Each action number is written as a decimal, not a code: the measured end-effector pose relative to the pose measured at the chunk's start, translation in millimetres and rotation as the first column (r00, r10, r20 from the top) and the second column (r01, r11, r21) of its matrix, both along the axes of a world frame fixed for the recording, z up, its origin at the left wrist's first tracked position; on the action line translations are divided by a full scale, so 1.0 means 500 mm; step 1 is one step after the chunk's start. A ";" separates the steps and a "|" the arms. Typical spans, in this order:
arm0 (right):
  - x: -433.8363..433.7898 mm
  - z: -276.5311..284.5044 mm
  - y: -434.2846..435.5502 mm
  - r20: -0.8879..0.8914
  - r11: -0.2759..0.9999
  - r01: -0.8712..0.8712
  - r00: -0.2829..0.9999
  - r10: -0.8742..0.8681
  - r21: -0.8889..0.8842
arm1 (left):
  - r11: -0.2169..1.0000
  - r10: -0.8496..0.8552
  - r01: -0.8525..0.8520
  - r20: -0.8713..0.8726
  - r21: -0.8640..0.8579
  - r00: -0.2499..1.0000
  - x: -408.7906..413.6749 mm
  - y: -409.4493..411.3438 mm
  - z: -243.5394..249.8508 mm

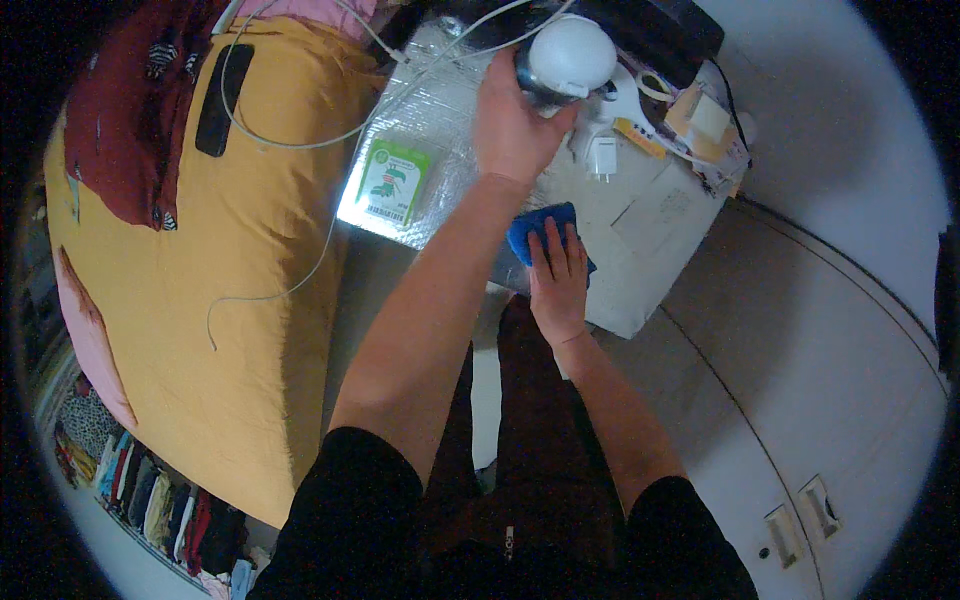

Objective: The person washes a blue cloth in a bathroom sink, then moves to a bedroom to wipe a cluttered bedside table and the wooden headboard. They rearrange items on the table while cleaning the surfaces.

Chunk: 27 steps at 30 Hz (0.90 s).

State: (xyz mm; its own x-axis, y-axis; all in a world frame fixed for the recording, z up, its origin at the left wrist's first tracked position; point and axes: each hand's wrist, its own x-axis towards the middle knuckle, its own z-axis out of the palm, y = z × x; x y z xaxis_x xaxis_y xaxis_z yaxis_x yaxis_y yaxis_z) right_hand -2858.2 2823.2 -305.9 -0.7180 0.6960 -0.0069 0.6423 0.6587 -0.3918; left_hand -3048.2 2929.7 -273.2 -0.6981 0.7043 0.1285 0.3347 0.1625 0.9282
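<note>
My left hand [517,124] is wrapped around the dark body of a container with a round white lid [572,54], at the far side of a table covered with silvery foil sheeting [442,112]. Nearer to me, my right hand [556,281] lies with its fingers spread on a folded blue cloth [541,225], at the table's near edge. A green and white packet [393,182] lies on the foil to the left. A white charger plug [602,156] sits to the right of my left hand.
White cables [300,145] loop from the table over a bed with a yellow sheet [225,300]. A black phone [225,101] and dark red cloth [127,112] lie on the bed. Small boxes and papers [701,120] crowd the table's right corner, beside white cabinet doors [840,360].
</note>
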 end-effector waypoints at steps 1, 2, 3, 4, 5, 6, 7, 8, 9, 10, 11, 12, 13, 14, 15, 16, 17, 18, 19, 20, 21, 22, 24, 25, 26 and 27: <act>0.005 -0.001 0.008 -0.007 1.000 -0.026 1.000 0.026 -0.003 | 0.999 -0.019 0.019 0.019 -0.029 1.000 0.001 -0.004 -0.003; 0.011 -0.003 0.018 -0.012 0.999 -0.050 0.999 0.050 -0.006 | 0.997 -0.040 0.042 0.040 -0.058 0.998 0.002 -0.018 -0.002; 0.014 -0.005 0.027 -0.020 0.997 -0.075 0.997 0.075 -0.010 | 0.994 -0.059 0.064 0.060 -0.088 0.996 0.001 -0.037 0.001; 0.010 -0.007 0.038 -0.028 0.997 -0.073 0.997 0.073 0.009 | 0.992 -0.091 0.090 -0.012 -0.093 0.996 0.001 -0.065 -0.004; -0.004 -0.005 0.049 -0.036 0.997 -0.072 0.997 0.073 0.025 | 0.989 -0.101 0.106 0.050 -0.101 0.994 0.004 -0.099 -0.005; -0.019 -0.005 0.061 -0.047 0.997 -0.073 0.996 0.074 0.039 | 0.986 -0.108 0.121 0.111 -0.111 0.988 0.007 -0.134 -0.001; -0.047 -0.006 0.080 -0.067 0.997 -0.066 0.995 0.068 0.038 | 0.983 -0.107 0.116 0.068 -0.145 0.992 -0.003 -0.166 0.009; -0.079 -0.006 0.104 -0.086 0.997 -0.063 0.994 0.065 0.034 | 0.978 -0.104 0.107 0.026 -0.180 0.994 -0.011 -0.200 0.020; -0.111 -0.006 0.121 -0.109 0.998 -0.064 0.992 0.067 0.025 | 0.971 -0.097 0.091 -0.018 -0.220 0.995 -0.020 -0.224 0.026; -0.130 -0.003 0.151 -0.105 0.998 -0.049 0.993 0.053 0.042 | 0.977 -0.095 0.084 -0.046 -0.195 0.994 -0.021 -0.216 0.027; -0.153 -0.001 0.173 -0.114 0.998 -0.036 0.993 0.041 0.050 | 0.981 -0.090 0.073 -0.086 -0.181 0.992 -0.031 -0.206 0.037; -0.165 -0.001 0.182 -0.123 0.998 -0.023 0.992 0.030 0.059 | 0.984 -0.083 0.062 -0.125 -0.166 0.989 -0.040 -0.195 0.042; -0.159 0.000 0.170 -0.114 0.998 -0.047 0.992 0.052 0.049 | 0.986 -0.038 0.025 -0.078 -0.163 0.996 -0.048 -0.176 0.043; -0.144 -0.004 0.147 -0.104 0.996 -0.072 0.992 0.077 0.044 | 0.991 -0.034 0.024 -0.074 -0.129 0.997 -0.056 -0.156 0.035; -0.125 -0.005 0.125 -0.094 0.994 -0.098 0.990 0.101 0.040 | 0.995 -0.031 0.024 -0.070 -0.094 0.997 -0.064 -0.139 0.027; -0.091 0.000 0.102 -0.069 0.987 -0.161 0.984 0.162 0.023 | 0.995 -0.017 0.012 -0.061 -0.095 0.998 -0.070 -0.128 0.021; -0.043 0.005 0.081 -0.036 0.975 -0.224 0.974 0.224 0.005 | 0.996 -0.003 -0.001 -0.042 -0.095 0.999 -0.070 -0.118 0.012; -0.017 0.005 0.075 -0.014 0.958 -0.286 0.958 0.285 -0.020 | 0.995 0.010 -0.014 -0.033 -0.101 0.999 -0.072 -0.112 0.008; -0.010 0.003 0.079 -0.013 0.960 -0.280 0.960 0.280 -0.008 | 0.997 0.011 -0.014 -0.028 -0.077 1.000 -0.072 -0.111 0.006; -0.004 -0.002 0.084 -0.012 0.962 -0.273 0.962 0.273 0.003 | 0.998 0.011 -0.012 -0.023 -0.055 1.000 -0.072 -0.111 0.005; -0.001 -0.008 0.088 -0.012 0.964 -0.264 0.964 0.264 0.014 | 0.999 0.009 -0.010 -0.020 -0.033 1.000 -0.072 -0.112 0.004; -0.017 -0.011 0.093 -0.038 0.982 -0.188 0.981 0.188 0.005 | 1.000 -0.008 0.013 0.232 -0.019 0.973 -0.071 -0.122 0.000; -0.071 -0.007 0.122 -0.070 1.000 -0.029 0.997 0.029 -0.003 | 1.000 -0.021 0.020 0.168 0.005 0.986 -0.066 -0.115 -0.012; -0.080 0.000 0.115 -0.074 1.000 -0.014 0.997 0.014 -0.002 | 1.000 -0.027 0.025 0.127 0.014 0.992 -0.065 -0.116 -0.013; -0.087 0.007 0.106 -0.077 1.000 0.000 0.997 0.000 0.000 | 0.998 -0.032 0.039 0.163 -0.040 0.986 -0.070 -0.120 -0.018; -0.086 0.014 0.100 -0.080 1.000 0.015 0.997 -0.015 0.002 | 0.998 -0.033 0.039 0.142 -0.042 0.989 -0.069 -0.130 -0.023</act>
State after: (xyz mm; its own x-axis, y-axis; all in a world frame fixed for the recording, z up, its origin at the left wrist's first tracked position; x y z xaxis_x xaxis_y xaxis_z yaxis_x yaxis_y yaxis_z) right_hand -2901.0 2873.0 -299.1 -0.7056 0.7067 0.0520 0.6188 0.6503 -0.4406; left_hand -3082.4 2864.8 -284.7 -0.6813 0.7320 -0.0016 0.2072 0.1949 0.9587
